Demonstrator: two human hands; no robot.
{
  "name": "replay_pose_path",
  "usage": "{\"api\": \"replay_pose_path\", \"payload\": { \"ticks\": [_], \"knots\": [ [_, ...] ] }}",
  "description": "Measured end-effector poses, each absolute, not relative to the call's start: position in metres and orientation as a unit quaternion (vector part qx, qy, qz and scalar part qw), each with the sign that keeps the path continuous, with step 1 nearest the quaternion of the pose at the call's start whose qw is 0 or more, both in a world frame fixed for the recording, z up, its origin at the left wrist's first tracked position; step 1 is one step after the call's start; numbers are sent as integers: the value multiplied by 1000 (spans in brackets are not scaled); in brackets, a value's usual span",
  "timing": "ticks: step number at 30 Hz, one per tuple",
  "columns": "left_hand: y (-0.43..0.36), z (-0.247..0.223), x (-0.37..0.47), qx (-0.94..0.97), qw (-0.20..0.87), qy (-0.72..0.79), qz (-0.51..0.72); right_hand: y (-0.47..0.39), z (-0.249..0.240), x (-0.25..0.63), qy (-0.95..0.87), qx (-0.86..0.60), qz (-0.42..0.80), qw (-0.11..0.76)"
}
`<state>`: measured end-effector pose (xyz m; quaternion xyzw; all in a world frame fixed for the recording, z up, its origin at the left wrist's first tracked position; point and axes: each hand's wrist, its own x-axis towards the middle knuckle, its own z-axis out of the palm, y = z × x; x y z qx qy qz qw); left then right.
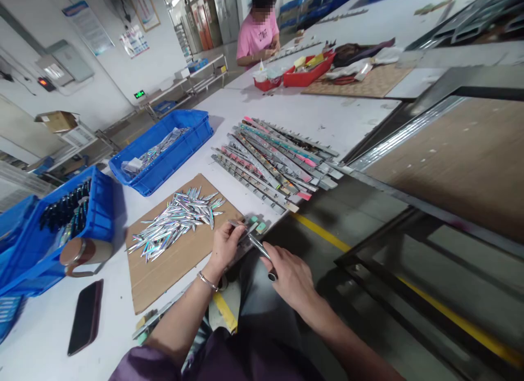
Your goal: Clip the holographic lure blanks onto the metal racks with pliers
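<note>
My left hand pinches a small silvery piece at the table's front edge. Close on its right, my right hand is wrapped round a metal tool with a dark round end, its tip near the left fingertips. Left of my hands, a pile of shiny silver slivers lies on a cardboard sheet. Beyond my hands lies a stack of long metal strips, some with pink and teal parts. Small green blocks sit by the edge, partly hidden.
Blue crates stand at the left, near a lidded cup and a phone. Red trays are farther back, where a person in pink sits. A metal-framed board is at the right.
</note>
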<state>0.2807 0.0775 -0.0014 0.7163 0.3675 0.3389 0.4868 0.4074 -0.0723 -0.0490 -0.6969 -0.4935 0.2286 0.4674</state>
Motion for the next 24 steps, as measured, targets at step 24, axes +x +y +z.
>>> {"api": "replay_pose_path", "payload": {
  "ticks": [24],
  "knots": [
    [76, -1, 285, 892, 218, 328, 224, -65, -67, 392, -58, -350, 708, 610]
  ]
}}
